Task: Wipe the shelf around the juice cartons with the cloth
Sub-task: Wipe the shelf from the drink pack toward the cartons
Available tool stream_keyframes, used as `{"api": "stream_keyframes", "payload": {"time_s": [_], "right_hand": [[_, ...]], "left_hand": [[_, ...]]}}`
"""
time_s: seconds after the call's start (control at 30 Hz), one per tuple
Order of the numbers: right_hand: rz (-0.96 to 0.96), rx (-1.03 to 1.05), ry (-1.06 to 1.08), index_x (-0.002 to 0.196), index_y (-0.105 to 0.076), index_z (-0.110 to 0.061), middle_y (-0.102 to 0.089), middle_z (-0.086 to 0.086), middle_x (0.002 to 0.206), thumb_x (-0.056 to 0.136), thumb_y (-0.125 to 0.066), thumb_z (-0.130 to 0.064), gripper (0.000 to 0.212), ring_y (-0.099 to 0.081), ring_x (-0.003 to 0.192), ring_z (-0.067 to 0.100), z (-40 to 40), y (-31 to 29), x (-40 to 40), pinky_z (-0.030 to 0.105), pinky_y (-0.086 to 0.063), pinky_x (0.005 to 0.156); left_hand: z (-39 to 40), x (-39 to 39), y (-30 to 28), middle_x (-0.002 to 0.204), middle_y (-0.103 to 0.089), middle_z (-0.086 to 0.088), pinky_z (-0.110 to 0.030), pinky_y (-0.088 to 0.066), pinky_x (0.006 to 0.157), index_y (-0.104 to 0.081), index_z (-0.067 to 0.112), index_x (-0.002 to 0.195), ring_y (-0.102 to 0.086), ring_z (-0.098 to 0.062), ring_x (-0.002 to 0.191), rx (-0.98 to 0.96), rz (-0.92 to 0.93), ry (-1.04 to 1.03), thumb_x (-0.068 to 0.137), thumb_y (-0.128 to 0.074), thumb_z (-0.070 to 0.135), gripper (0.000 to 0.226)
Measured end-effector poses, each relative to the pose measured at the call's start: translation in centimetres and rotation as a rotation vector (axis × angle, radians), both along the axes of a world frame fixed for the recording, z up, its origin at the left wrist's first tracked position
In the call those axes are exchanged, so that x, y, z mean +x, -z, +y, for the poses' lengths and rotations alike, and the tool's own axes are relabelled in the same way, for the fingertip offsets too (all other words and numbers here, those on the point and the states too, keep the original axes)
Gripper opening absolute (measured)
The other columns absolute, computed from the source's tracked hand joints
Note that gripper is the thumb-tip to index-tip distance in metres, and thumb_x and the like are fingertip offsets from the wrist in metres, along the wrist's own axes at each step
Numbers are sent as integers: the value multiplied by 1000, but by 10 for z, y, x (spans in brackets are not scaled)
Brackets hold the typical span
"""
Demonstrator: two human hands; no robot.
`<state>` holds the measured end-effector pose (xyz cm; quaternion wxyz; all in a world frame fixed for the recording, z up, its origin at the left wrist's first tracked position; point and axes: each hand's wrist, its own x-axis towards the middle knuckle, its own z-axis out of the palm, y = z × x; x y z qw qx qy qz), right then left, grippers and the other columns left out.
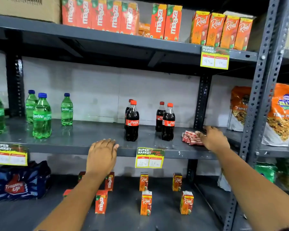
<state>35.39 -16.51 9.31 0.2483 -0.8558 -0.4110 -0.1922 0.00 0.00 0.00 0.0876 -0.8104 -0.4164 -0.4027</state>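
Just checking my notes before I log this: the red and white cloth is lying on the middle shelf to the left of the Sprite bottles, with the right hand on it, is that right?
Not quite. In the head view the cloth lies on the middle shelf to the right of the Coca-Cola bottles, far from the Sprite bottles. The right hand is indeed on it.

- The cloth (pixel 191 137) is red and white, bunched into a folded wad. It lies on the middle shelf (pixel 83 135), right of the cola bottles, with the right hand (pixel 213 139) on its right end.
- The small juice cartons (pixel 146 203) are orange-red and stand upright, spaced apart in loose rows on the bottom shelf (pixel 127 219): Maaza cartons to the left, Real cartons to the right.
- Both shelves are dark grey metal.
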Motion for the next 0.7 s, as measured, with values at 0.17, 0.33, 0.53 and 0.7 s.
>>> {"api": "stream_keyframes", "payload": {"time_s": [0.17,0.33,0.53,0.7], "right_hand": [[128,-248,-34,142,-36,-24,-39,12,149,95,-40,-49,54,-39,132,34,19,7,6,47,-33,108],[112,-312,13,141,-39,-28,-43,13,147,95,-27,-57,56,-44,129,35,19,19,4,46,-34,107],[405,-352,-214,146,-25,-23,-33,6,151,78,-55,-70,88,-41,127,26,-9,11,6,36,-34,101],[-6,-456,-141,143,-30,-29,-56,6,133,78,-70,-26,77,-57,110,23,-32,17,-2,28,-45,82]], "left_hand": [[3,5,10,110,-68,-6,-44,-38,97,-66,11,109,-57,-25,106,97,-87,-21,93,-28,36,47],[5,6,11,112,-67,-5,-41,-34,99,-65,12,111,-56,-24,108,117,-105,-25,94,-28,36,47],[4,4,10,113,-67,-5,-40,-33,99,-64,12,112,-56,-23,109,121,-104,-22,94,-28,36,47],[3,5,10,117,-65,-6,-40,-32,101,-63,12,116,-53,-24,116,110,-101,-32,94,-26,38,50]]}}
